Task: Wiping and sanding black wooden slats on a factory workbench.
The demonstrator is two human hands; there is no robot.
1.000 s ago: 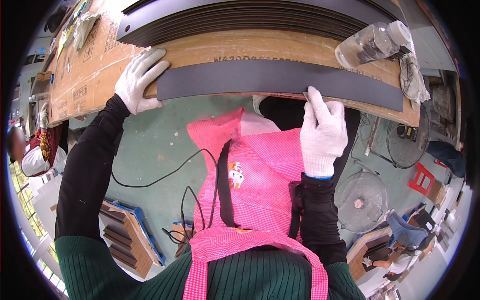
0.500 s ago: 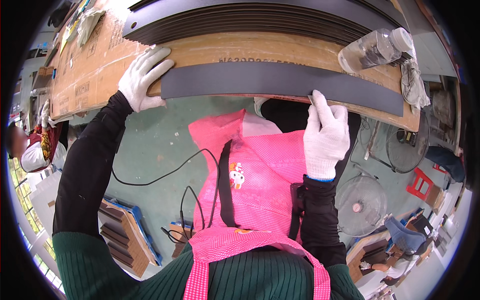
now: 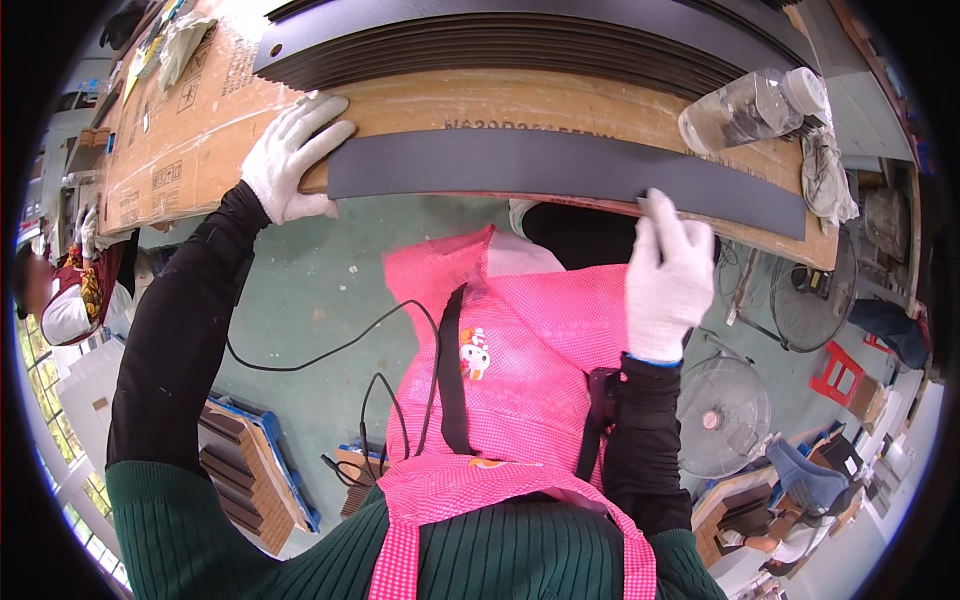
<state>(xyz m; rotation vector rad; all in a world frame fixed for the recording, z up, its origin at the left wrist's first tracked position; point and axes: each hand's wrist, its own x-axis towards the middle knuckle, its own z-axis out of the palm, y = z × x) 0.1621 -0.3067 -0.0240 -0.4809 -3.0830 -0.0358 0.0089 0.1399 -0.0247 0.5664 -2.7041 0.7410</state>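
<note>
A long dark grey flat strip (image 3: 560,165) lies along the near edge of the cardboard-covered table (image 3: 225,150). My left hand (image 3: 290,160), in a white knit glove, rests at the strip's left end with fingers spread and thumb near the table edge. Toward the right part of the strip, my gloved right hand (image 3: 668,275) is closed, its fingertips at the strip's near edge. They pinch a small thin piece (image 3: 645,198), mostly hidden by the fingers, whose kind I cannot make out.
Behind the strip is a stack of similar dark panels (image 3: 520,55). A clear plastic bottle (image 3: 745,110) lies at the right, beside a crumpled whitish glove or rag (image 3: 828,180). Floor fans (image 3: 725,415) stand at the right. Two other people (image 3: 75,295) are farther off, left and right.
My right hand has slid a little to the right along the strip's near edge with the small piece. My left hand stays at the left end.
</note>
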